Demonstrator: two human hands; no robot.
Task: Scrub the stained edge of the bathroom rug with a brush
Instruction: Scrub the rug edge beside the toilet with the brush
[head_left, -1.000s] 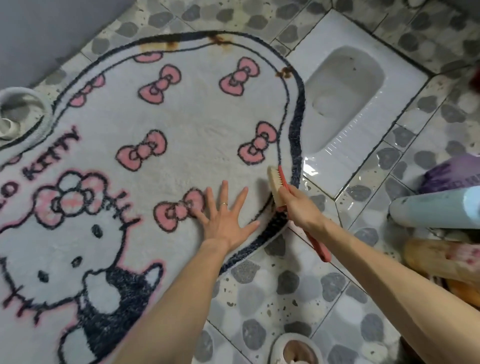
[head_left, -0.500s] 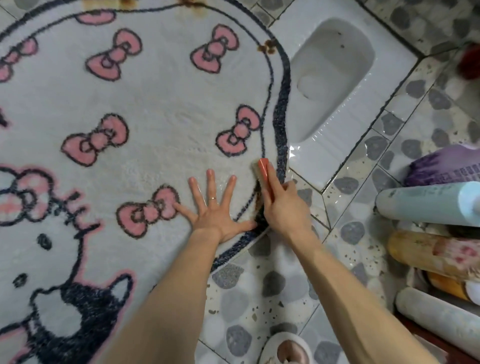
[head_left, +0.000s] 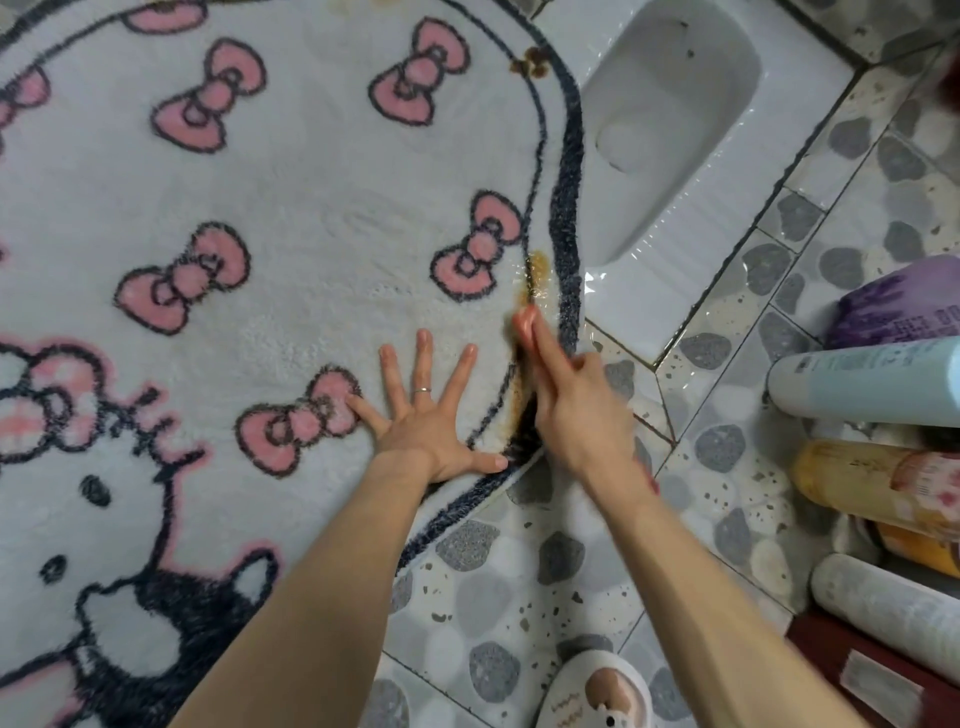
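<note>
Rug (head_left: 311, 208) lies flat on the tiled floor (head_left: 493, 597), its dark border (head_left: 569, 208) running beside the squat pan (head_left: 675, 130). We note a brown stain (head_left: 537, 270) along the inner line of that border. Its long axis follows the edge and points away from the person.

The right hand (head_left: 582, 410) is the nearer one. Its fingers are clenched round the brush (head_left: 523, 318), whose red tip shows blurred at the fingertips. The brush lies along the stain, and the stain's far end is just ahead of the tip. The bristles are hidden, so we cannot confirm contact.

The left hand (head_left: 431, 421) rests flat on the pile just left of the stain, fingers spread and released, grasping nothing.

In our judgement scrubbing is under way, and the next stroke should run forward along the border, not across it. A second brown mark (head_left: 530, 62) sits farther up the same edge.
</note>
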